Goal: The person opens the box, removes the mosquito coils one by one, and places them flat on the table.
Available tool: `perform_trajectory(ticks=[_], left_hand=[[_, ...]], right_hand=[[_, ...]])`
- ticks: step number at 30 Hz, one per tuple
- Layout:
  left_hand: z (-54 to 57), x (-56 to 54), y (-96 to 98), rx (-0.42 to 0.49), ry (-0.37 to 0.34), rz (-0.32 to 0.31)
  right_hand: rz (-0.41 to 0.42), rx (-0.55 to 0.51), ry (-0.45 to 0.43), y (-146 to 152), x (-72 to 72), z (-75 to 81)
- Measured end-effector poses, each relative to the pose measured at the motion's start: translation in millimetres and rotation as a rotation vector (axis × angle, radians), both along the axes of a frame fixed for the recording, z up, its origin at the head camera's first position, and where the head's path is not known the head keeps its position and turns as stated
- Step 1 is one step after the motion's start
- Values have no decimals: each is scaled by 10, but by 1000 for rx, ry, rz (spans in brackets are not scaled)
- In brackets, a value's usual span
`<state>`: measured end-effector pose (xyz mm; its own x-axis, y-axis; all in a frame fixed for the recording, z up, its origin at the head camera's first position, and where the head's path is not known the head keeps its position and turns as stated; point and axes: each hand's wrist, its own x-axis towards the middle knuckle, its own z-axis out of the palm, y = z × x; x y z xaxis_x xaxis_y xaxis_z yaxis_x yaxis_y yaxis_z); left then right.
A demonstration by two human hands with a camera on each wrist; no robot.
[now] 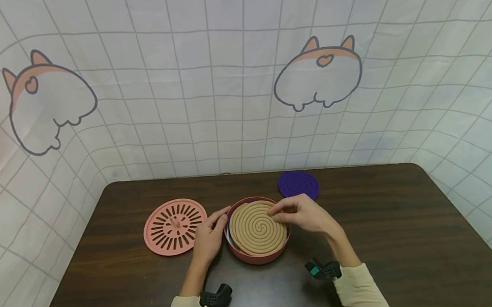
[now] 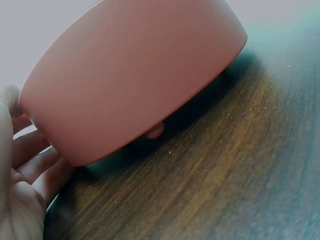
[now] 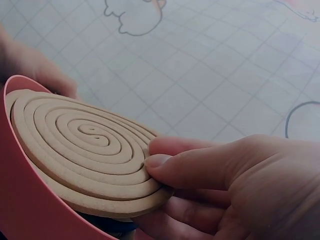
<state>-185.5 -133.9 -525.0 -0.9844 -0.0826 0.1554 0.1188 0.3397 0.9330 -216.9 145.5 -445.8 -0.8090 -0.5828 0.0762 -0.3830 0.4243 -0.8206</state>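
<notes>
A round reddish-pink mosquito coil box stands on the table, and a tan mosquito coil lies tilted at its mouth. My left hand holds the box by its left side; in the left wrist view its fingers reach around the lower edge of the wall. At the coil's right edge, my right hand pinches the rim between thumb and fingers, as the right wrist view shows closely. Something dark blue shows under the coil inside the box; most of it is hidden.
A pink slotted lid lies flat left of the box, close to my left hand. Behind my right hand is a purple spiral coil. The dark wooden table meets a white gridded cloth at the back.
</notes>
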Motion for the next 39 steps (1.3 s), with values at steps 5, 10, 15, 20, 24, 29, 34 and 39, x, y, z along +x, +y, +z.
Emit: perform_trajectory(ticks=[5, 10, 15, 20, 24, 29, 34, 39], left_hand=[[-2, -16, 3, -2, 7, -4], [-1, -19, 4, -17, 22, 6], [-25, -9, 7, -13, 16, 9], [-60, -6, 11, -14, 11, 8], [-59, -12, 11, -16, 28, 20], [-47, -22, 10, -17, 15, 18], [-45, -27, 5, -8, -15, 14], [-37, -19, 1, -5, -12, 14]], right_hand=[[-40, -20, 3, 8, -16, 0], [-60, -73, -31, 18, -13, 1], [-83, -95, -64, 32, 15, 6], [-92, -118, -85, 41, 19, -16], [-124, -130, -79, 52, 9, -4], [-182, -156, -73, 90, -9, -5], [-217, -201, -49, 124, -33, -26], [-258, -228, -38, 161, -61, -49]])
